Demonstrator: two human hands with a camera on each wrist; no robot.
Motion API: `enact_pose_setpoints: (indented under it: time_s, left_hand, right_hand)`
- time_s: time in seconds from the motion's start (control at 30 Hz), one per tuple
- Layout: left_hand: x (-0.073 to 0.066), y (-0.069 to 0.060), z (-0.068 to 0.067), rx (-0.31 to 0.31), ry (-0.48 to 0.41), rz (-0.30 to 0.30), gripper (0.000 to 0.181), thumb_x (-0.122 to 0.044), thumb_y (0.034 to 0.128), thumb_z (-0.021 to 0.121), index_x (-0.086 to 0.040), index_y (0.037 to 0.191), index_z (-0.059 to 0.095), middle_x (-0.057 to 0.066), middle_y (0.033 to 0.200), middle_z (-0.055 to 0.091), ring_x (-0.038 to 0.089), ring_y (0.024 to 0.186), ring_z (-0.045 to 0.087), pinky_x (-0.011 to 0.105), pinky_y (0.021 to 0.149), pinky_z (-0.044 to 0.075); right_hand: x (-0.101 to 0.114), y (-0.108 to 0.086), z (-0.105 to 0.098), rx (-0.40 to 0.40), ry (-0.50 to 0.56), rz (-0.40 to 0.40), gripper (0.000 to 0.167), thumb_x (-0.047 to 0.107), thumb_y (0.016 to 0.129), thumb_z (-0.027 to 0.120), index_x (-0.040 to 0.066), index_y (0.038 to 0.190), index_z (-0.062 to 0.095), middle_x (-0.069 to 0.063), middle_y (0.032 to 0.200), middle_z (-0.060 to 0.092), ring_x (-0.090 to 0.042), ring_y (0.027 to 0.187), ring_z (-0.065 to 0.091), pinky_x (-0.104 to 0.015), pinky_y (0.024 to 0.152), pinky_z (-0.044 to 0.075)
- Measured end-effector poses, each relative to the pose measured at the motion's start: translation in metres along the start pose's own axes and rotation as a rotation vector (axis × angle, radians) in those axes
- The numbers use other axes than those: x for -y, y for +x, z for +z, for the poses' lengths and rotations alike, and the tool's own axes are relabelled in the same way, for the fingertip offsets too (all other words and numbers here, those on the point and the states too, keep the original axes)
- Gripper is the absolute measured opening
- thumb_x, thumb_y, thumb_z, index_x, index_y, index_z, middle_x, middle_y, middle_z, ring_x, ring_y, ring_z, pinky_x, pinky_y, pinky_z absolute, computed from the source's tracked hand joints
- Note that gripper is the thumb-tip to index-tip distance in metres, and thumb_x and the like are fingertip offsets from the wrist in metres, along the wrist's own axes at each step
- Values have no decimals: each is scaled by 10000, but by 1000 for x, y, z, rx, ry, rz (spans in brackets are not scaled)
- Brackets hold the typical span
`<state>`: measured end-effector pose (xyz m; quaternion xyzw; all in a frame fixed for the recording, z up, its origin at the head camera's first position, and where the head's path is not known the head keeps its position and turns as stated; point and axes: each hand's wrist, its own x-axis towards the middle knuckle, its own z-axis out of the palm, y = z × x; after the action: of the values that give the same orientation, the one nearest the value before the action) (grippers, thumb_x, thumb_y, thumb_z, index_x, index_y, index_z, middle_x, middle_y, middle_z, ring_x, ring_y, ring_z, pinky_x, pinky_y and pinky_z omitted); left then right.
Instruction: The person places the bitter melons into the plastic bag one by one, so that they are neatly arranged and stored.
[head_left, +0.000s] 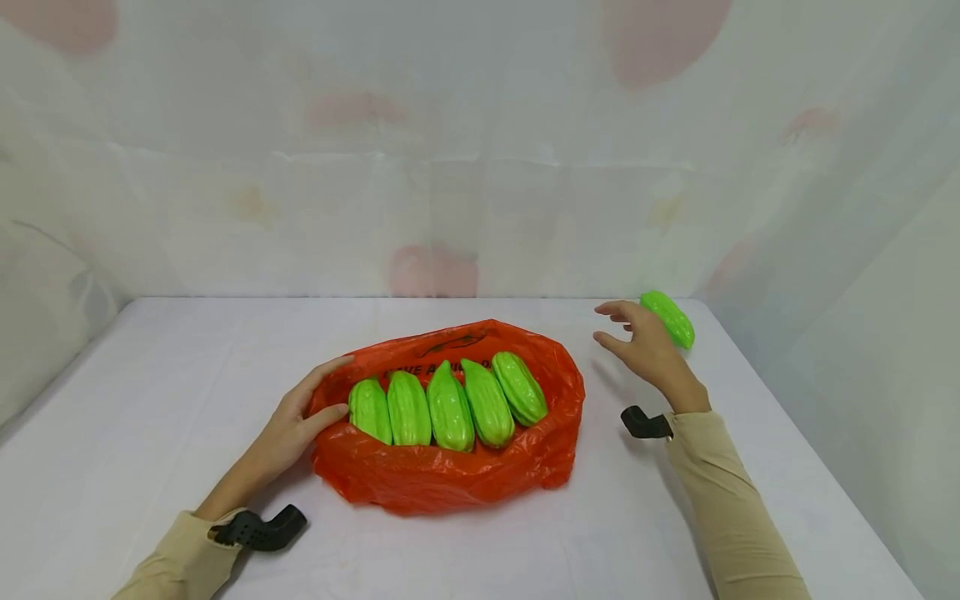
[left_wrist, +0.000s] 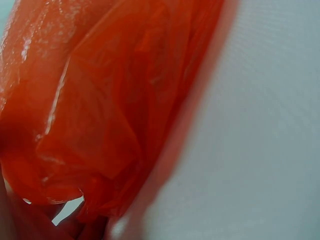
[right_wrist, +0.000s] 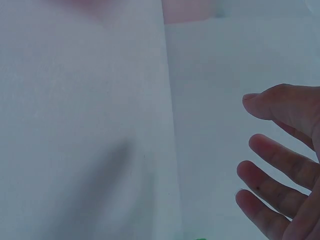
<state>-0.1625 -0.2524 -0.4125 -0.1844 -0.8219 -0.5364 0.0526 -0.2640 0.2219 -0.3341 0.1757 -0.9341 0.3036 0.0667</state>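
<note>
A red plastic bag (head_left: 442, 483) stands with its mouth wide, and several shiny bright-green ridged gourd-like vegetables (head_left: 450, 408) lie side by side inside it. At the bag's left side, my left hand (head_left: 288, 429) grips the rim, with its thumb near the leftmost vegetable. The left wrist view shows mostly the bag's crinkled wall (left_wrist: 105, 105). My right hand (head_left: 648, 346) is in the air right of the bag, its fingers (right_wrist: 272, 192) spread and slightly bent around nothing. Just beyond it, a single green ridged vegetable (head_left: 667, 318) lies at the table's far right corner.
White cloth covers the table (head_left: 225, 350), whose far edge meets a pale curtain (head_left: 525, 217) with pink blotches. More curtain hangs along the right side. Each wrist carries a black camera mount (head_left: 262, 529).
</note>
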Motion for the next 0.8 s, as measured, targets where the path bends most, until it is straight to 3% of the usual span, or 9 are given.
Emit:
enact_pose_setpoints:
  time_s: [0.8]
  left_hand:
    - [0, 0, 0, 0, -8, -15, 558, -41, 973, 554, -118, 1503, 398, 187, 1487, 441, -71, 1254, 440, 52, 1001, 340]
  right_hand:
    - [-45, 6, -5, -91, -82, 76, 415, 106, 936, 644, -30, 1316, 550, -290, 1373, 519, -461, 1332, 432, -608, 1094, 345]
